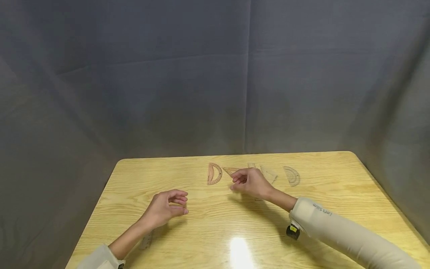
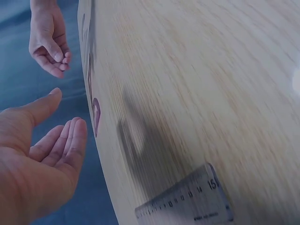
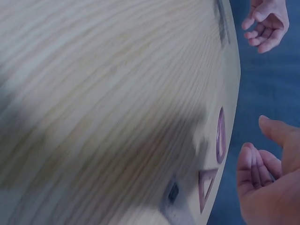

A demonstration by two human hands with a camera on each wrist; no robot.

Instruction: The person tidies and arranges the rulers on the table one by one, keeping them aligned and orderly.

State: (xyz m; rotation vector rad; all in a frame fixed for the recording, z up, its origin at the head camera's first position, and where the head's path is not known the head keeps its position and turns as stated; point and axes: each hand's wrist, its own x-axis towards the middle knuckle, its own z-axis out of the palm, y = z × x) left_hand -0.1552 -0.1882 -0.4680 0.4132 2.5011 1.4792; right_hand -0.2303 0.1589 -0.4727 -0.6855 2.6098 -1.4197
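My left hand (image 1: 164, 210) hovers over the left part of the table, fingers relaxed and thumb apart, holding nothing. Partly behind its wrist lies a clear ruler (image 2: 187, 199), with marks up to 15. Farther right, my right hand (image 1: 252, 184) is held above the table with loosely bent fingers and nothing between them. Close to its fingertips are an orange set square (image 1: 228, 170) and an orange protractor (image 1: 218, 174). Another clear ruler (image 1: 251, 165) runs beneath the right hand, mostly hidden by it. Beside that lies a clear set square (image 1: 270, 175), partly covered by the hand.
A clear protractor (image 1: 292, 176) lies right of the clear set square, toward the far side. The wooden table (image 1: 201, 231) has rounded far corners and shows a bright glare near the front. Dark grey cloth (image 1: 188, 93) hangs behind and at both sides.
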